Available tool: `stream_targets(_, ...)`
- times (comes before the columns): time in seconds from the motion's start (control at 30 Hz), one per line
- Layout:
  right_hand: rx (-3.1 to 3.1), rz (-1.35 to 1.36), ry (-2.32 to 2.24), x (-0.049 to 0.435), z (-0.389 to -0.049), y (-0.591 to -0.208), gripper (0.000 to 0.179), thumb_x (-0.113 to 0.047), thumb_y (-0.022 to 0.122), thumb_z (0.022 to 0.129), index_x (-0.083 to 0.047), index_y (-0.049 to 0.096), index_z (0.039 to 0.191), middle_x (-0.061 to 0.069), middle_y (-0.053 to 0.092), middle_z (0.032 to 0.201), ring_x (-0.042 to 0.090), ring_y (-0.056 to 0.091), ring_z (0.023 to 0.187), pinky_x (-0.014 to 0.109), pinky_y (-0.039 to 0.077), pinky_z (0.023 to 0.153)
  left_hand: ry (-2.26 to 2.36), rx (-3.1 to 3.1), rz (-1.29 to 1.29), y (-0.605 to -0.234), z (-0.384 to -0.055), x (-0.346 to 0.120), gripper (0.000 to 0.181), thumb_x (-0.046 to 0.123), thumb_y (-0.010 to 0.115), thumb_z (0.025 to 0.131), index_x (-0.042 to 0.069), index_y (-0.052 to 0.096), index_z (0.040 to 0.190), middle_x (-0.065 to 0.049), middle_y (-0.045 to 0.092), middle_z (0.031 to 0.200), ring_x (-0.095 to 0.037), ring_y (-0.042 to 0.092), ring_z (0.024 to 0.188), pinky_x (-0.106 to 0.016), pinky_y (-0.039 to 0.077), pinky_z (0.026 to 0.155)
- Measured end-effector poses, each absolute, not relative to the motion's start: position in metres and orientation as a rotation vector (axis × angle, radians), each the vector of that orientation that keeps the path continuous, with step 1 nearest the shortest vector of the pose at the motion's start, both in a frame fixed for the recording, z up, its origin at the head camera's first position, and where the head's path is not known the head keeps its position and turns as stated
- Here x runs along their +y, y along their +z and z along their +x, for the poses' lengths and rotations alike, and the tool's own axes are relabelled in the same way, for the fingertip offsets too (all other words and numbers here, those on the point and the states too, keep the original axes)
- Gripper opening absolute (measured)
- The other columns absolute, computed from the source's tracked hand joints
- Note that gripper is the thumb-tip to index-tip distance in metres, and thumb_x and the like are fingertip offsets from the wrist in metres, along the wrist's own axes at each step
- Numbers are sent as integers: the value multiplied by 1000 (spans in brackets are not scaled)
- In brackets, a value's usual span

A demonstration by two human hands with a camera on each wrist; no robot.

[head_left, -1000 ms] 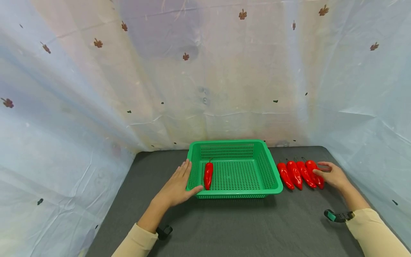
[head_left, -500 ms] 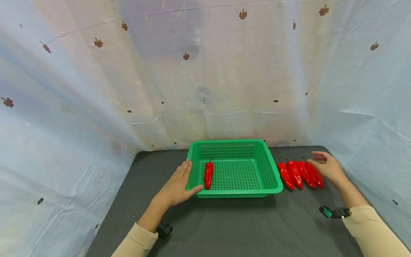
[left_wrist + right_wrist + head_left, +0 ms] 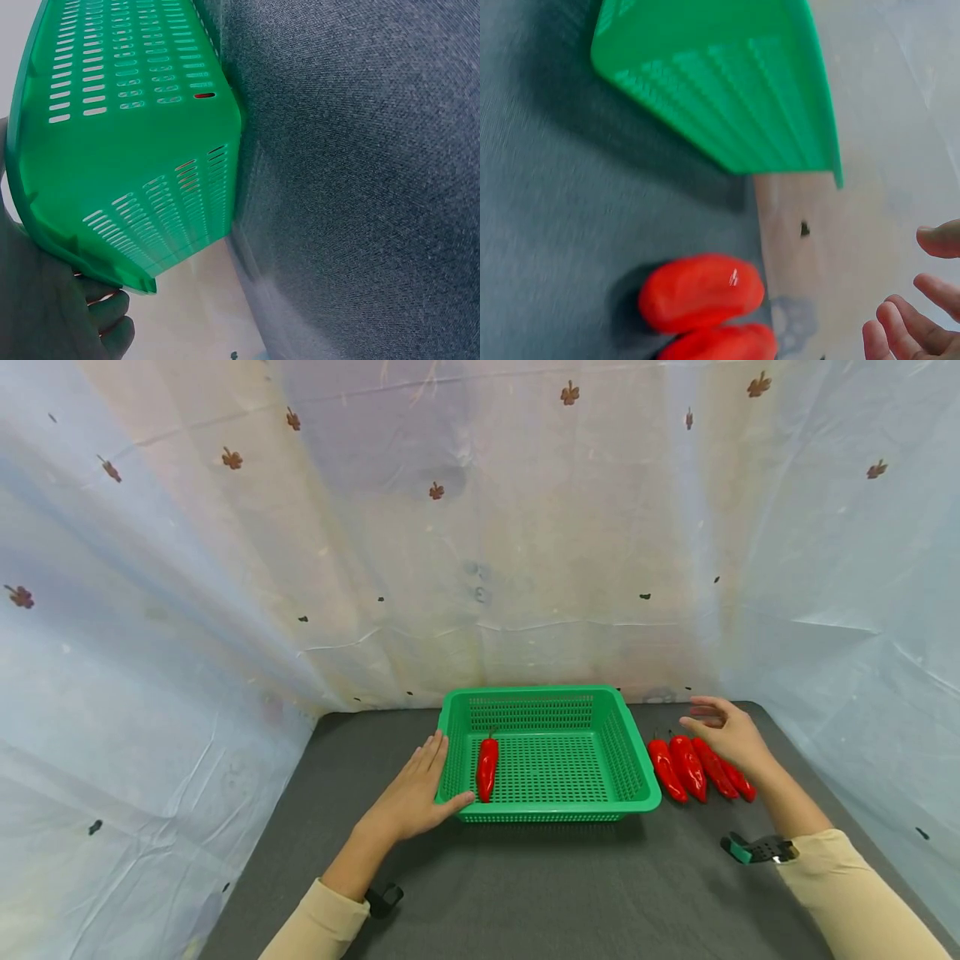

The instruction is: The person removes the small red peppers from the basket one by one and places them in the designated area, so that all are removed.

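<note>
My left hand (image 3: 412, 797) rests with straight fingers along the left rim of a green plastic basket (image 3: 555, 810), thumb on its front rim. Inside the basket, at the left, lies one red chili pepper (image 3: 487, 770) with its stem pointing away. Several more red peppers (image 3: 687, 767) lie side by side on the table, right of the basket. Over the right end of that row hovers my right hand (image 3: 731, 735), hiding the tops of the two rightmost peppers. In the right wrist view its fingers (image 3: 911, 330) and thumb are apart, with nothing between them.
Dark grey cloth covers the table (image 3: 555, 893). A pale plastic sheet (image 3: 480, 568) with small leaf prints hangs behind it and along both sides. Each wrist wears a black strap, the right one (image 3: 757, 849) with a green part.
My right hand has lifted off the rightmost pepper and moved left and away over the row, holding nothing. My left hand, the basket and the peppers stay where they were.
</note>
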State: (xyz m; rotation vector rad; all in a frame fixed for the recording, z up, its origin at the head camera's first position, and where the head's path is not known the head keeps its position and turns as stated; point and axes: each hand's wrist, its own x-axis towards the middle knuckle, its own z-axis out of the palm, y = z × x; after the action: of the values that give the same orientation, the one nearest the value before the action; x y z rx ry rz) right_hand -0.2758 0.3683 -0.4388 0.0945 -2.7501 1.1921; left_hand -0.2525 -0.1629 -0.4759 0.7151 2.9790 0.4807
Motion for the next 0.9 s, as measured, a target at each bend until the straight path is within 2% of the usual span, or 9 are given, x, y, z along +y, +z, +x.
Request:
stream_targets(0.17, -2737, 157, 1212, 352, -278, -432, 62, -34, 64, 111, 2, 46, 158, 33, 54, 151, 53, 58, 131, 50, 60, 94, 471, 2984, 723, -477, -254, -163, 113, 80, 47, 101, 5, 1, 172, -12, -5, 180, -29, 2, 167, -49, 8, 135)
stream_targets(0.4, -2718, 221, 1278, 326, -279, -425, 63, -35, 63, 111, 0, 45, 159, 32, 52, 153, 51, 55, 134, 65, 53, 101, 472, 2985, 725, -476, -254, -163, 113, 80, 47, 101, 5, 0, 172, -13, -4, 180, -29, 2, 167, -49, 8, 135)
stream_targets(0.77, -2684, 328, 1334, 285, -285, -425, 58, -31, 66, 110, -2, 49, 157, 29, 56, 151, 45, 60, 130, 56, 57, 97, 480, 2976, 728, -475, -252, -163, 113, 79, 47, 102, 4, 1, 172, -13, -5, 180, -30, 2, 167, -49, 8, 135)
stream_targets(0.9, -2682, 375, 1360, 271, -290, -427, 58, -29, 68, 109, -1, 49, 157, 29, 57, 149, 46, 60, 129, 58, 56, 100, 478, 2983, 731, -475, -252, -163, 112, 80, 46, 101, 4, 2, 172, -13, -4, 180, -30, 2, 167, -49, 8, 135)
